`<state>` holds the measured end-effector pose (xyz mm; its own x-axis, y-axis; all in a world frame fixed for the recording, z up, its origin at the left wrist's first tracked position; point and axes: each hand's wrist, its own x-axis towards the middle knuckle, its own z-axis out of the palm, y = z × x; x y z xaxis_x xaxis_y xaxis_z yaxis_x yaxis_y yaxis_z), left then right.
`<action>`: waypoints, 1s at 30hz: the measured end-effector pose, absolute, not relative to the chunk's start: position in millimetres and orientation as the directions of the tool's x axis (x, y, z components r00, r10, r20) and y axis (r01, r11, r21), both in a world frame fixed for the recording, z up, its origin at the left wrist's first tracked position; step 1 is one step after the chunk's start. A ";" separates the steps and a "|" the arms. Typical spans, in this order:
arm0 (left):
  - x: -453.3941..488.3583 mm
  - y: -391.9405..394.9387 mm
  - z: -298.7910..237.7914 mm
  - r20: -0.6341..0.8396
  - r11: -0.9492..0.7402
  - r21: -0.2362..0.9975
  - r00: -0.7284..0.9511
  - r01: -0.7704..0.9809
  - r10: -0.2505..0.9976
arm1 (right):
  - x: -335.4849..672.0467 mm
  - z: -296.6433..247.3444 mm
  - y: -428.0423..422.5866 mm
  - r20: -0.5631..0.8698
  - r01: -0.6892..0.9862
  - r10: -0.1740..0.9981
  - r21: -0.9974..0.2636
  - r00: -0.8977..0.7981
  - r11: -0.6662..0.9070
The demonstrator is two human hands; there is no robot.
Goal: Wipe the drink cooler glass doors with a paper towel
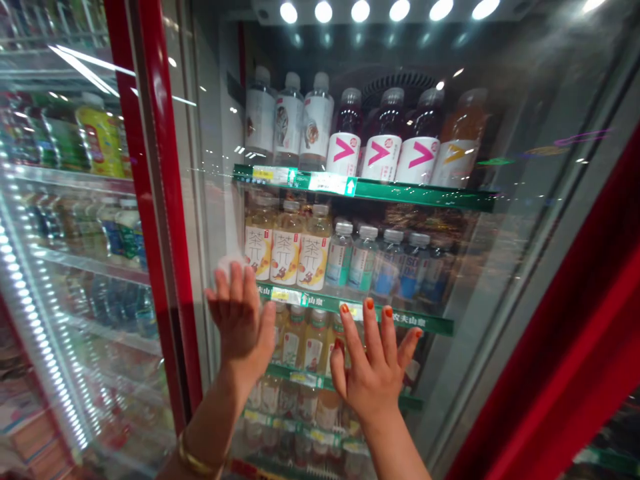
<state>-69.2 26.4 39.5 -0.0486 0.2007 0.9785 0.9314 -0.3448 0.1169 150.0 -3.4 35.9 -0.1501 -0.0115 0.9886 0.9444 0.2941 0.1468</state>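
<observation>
Shop aisle, wall of lit drinks fridges. Everything below is located relative to the glass door (500, 267), which fills mid-frame.

- Behind the door: drinks fridge (220, 133), with six round lights (360, 11) in a row at its top.
- Left of the door: red frame post (150, 200), then a neighbour fridge (75, 233), contents blurred by glare. Right of the door: slanted red frame (575, 347).
- Behind the door, top green shelf (425, 195): 3 white-label bottles (289, 123), 3 dark red bottles (384, 133) with pink arrows, 1 orange bottle (463, 137).
- Second shelf (420, 321): 3 yellow tea bottles (286, 247), 4 white-capped water bottles (365, 260) countable. Lower rows too blurred to count.
- On the door, low centre: left hand (243, 320) flat on the glass, fingers up and close together; white smudge at its fingertips, can't tell what. Gold bangle (193, 460) on that wrist.
- Right hand (373, 373) flat on the glass just beside it, fingers spread, orange nails. The hands are apart, gripping nothing.
</observation>
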 end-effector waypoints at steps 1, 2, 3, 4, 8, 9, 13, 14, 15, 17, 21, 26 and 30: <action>-56.7 23.5 47.6 0.980 -0.372 0.072 0.003 0.926 0.197 | 150.2 35.7 -3.3 0.989 0.942 -0.013 0.146 -0.149 0.301; -43.0 18.7 47.8 0.977 -0.399 0.010 0.076 0.917 0.199 | 150.6 35.4 -3.3 0.989 0.938 -0.016 0.146 -0.149 0.315; -30.6 13.1 40.6 0.967 -0.425 -0.057 0.155 0.903 0.200 | 151.3 35.0 -3.3 0.989 0.932 -0.021 0.147 -0.148 0.331; -21.9 7.6 27.8 0.953 -0.444 -0.112 0.222 0.889 0.205 | 152.1 34.6 -3.5 0.989 0.927 -0.027 0.146 -0.146 0.345; -43.8 4.8 -17.6 0.956 -0.386 -0.068 0.171 0.920 0.240 | 154.5 33.8 -5.2 0.990 0.921 -0.016 0.133 -0.137 0.366; -58.8 10.0 -14.6 0.966 -0.352 0.010 0.082 0.936 0.246 | 154.5 33.8 -5.7 0.990 0.921 -0.009 0.133 -0.139 0.366; -83.5 30.1 42.6 0.964 -0.332 0.229 -0.164 0.915 0.212 | 153.4 34.2 -5.2 0.991 0.919 -0.019 0.131 -0.134 0.372; -73.9 29.9 52.6 0.965 -0.345 0.213 -0.143 0.914 0.218 | 153.0 34.1 -4.5 0.992 0.917 -0.026 0.124 -0.124 0.379; -59.5 26.9 55.4 0.970 -0.360 0.163 -0.084 0.919 0.226 | 152.7 34.1 -3.7 0.993 0.914 -0.034 0.120 -0.115 0.388; -27.4 15.4 38.2 0.964 -0.401 -0.008 0.113 0.916 0.239 | 152.4 34.2 -2.7 0.993 0.903 -0.045 0.120 -0.111 0.413; -15.6 0.8 -19.0 0.944 -0.398 -0.141 0.244 0.907 0.221 | 155.6 36.2 -9.3 0.992 0.875 -0.033 0.126 -0.125 0.468; -52.6 23.2 35.2 0.975 -0.363 0.164 -0.095 0.917 0.202 | 179.8 36.2 -31.0 0.979 0.877 0.093 0.116 -0.179 0.466; -8.5 14.1 54.8 0.956 -0.424 -0.102 0.207 0.900 0.208 | 209.8 28.5 -31.7 0.994 0.924 0.058 0.067 -0.096 0.377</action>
<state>-8.5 14.1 54.8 0.2069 0.2081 0.9560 0.8997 -0.4243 -0.1023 209.8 -31.7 28.5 -0.0962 0.0582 0.9937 0.9237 0.3770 0.0674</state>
